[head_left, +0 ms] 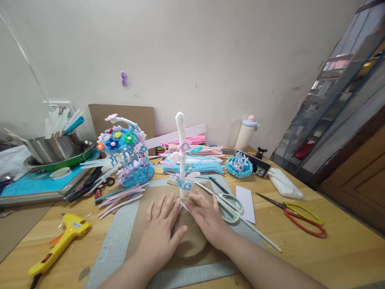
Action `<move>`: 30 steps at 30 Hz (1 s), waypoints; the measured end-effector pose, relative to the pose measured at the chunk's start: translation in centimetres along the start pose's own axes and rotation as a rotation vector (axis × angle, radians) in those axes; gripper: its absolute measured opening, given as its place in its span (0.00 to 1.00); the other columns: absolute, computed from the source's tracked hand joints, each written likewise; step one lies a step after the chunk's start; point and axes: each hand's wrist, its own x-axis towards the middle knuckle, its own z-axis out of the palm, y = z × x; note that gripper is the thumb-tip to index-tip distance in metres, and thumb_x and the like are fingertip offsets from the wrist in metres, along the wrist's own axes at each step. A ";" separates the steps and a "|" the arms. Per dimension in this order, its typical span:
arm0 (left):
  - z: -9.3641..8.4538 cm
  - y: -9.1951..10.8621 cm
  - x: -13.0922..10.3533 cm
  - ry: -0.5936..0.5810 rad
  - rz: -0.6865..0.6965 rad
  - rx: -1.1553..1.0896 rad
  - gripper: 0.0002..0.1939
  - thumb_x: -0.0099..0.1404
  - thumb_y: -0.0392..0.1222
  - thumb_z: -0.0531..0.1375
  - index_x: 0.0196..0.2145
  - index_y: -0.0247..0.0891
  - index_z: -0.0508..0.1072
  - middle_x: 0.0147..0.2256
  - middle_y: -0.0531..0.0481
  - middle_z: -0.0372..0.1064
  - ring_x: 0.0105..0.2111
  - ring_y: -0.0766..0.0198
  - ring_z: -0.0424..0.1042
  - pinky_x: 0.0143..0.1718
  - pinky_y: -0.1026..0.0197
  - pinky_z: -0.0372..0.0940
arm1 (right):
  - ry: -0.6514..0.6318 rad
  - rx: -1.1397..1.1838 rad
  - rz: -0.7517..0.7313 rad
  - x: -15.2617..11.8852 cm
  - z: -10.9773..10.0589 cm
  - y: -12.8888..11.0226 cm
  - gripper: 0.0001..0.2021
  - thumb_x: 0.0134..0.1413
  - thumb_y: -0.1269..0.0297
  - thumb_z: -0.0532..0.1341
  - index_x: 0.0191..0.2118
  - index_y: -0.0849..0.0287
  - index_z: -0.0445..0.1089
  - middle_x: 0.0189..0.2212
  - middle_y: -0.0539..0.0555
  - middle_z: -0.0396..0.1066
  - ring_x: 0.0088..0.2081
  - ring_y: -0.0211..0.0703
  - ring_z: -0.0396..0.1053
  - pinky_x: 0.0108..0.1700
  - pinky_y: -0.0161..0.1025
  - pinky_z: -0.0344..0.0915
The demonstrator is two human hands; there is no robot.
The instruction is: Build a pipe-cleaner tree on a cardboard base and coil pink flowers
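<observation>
A fuzzy white stem stands nearly upright in the middle of the table, its top rounded and thick, its length wrapped in soft pile. Small plush blooms cling to it, a lilac flower higher up and a blue flower near the bottom. Its foot meets a round disc of smooth brown cardboard, which lies on a flat cardboard sheet over a grey, translucent mat. The left hand is palm down and open, fingers spread and thumb held out over the disc. The right hand is also palm down, its fingers stretched and loosely parted, the tips close to the stem's foot; whether any finger presses the stem itself cannot be told. Just right of that hand lie scissors with pale green plastic loops. Beyond, limp fuzzy strips are heaped in blue and pink bundles, and to their left sits a blue tufted ornament dotted with bright flowers. A hard yellow glue gun rests on the pale wood at left.
</observation>
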 end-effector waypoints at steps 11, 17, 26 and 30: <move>-0.5 -0.5 -0.3 -0.045 -0.100 -0.032 0.25 0.68 0.53 0.45 0.62 0.59 0.48 0.65 0.55 0.41 0.63 0.49 0.42 0.58 0.38 0.43 | -0.085 -0.122 0.002 -0.7 -0.8 0.4 0.21 0.65 0.54 0.40 0.62 0.40 0.48 0.65 0.45 0.42 0.66 0.50 0.34 0.60 0.67 0.25; 0.2 0.0 -0.6 -0.039 -0.042 -0.022 0.27 0.67 0.55 0.47 0.62 0.59 0.45 0.65 0.55 0.41 0.63 0.47 0.42 0.59 0.37 0.41 | -0.094 -0.175 -0.039 -1.0 -0.4 -0.1 0.22 0.66 0.56 0.41 0.64 0.39 0.43 0.65 0.46 0.42 0.66 0.51 0.36 0.60 0.68 0.27; 0.5 0.2 -0.4 -0.080 -0.034 -0.031 0.28 0.67 0.56 0.45 0.63 0.56 0.44 0.65 0.56 0.41 0.64 0.48 0.41 0.59 0.37 0.39 | -0.116 -0.155 -0.029 -0.8 -0.1 -0.1 0.22 0.66 0.56 0.41 0.64 0.41 0.43 0.65 0.45 0.42 0.66 0.51 0.35 0.59 0.68 0.25; 0.6 0.2 -0.3 -0.093 -0.023 -0.056 0.30 0.66 0.59 0.45 0.63 0.55 0.44 0.65 0.54 0.40 0.63 0.46 0.41 0.59 0.36 0.39 | -0.124 -0.152 -0.019 -0.7 -0.2 -0.3 0.22 0.65 0.56 0.41 0.63 0.42 0.47 0.65 0.46 0.43 0.66 0.51 0.35 0.60 0.67 0.24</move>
